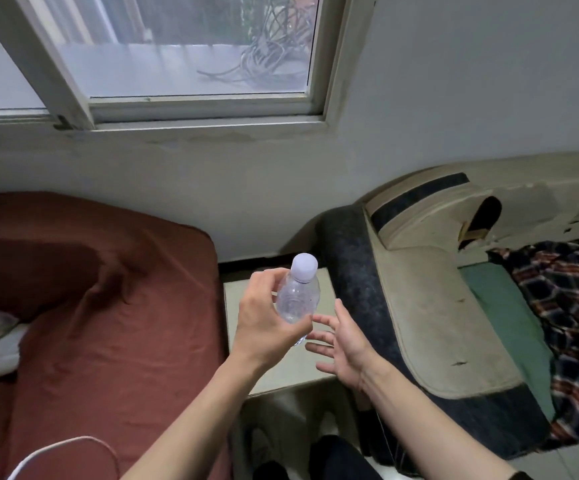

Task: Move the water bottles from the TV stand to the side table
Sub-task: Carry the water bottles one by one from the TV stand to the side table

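A clear plastic water bottle with a pale lilac cap is held above the small beige side table. My left hand is shut around the bottle's lower body and hides its base. The bottle leans slightly to the right. My right hand hovers just right of the bottle, fingers spread, palm turned toward it, touching nothing. Both hands are over the middle of the table top. The TV stand is out of view.
A bed with a rust-red sheet borders the table on the left, with a white cable near its front. A worn beige and dark sofa arm stands on the right with a plaid cloth. A window is on the wall behind.
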